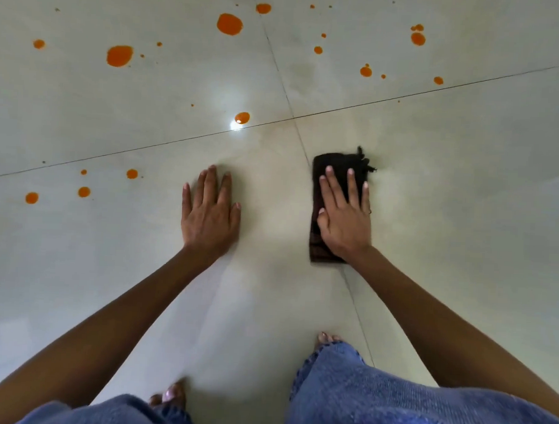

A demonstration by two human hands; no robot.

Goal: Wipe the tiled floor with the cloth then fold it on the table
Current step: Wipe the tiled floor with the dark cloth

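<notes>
Cloth [338, 163]: dark, folded narrow, frayed far corner; right of centre on the tiled floor [448, 203], long axis pointing away from the person.
Right hand [343, 221]: fingers [356, 189] straight, pressing it flat.
Left hand [209, 215]: open, braced on tile.
Orange spills [242, 117]: up-left of the cloth.

— How is the cloth looking?
— The dark cloth [336, 163] is lying flat on the tiled floor [465, 188], folded into a narrow rectangle running from 12 to 6 o'clock, with frayed threads sticking out at its 1 o'clock corner.
— Where is it sitting?
— At 5 o'clock of the corner where four glossy pale tiles are meeting. Orange drops [229, 24] are dotting the tiles from 9 round to 1 o'clock, well apart from it.
</notes>
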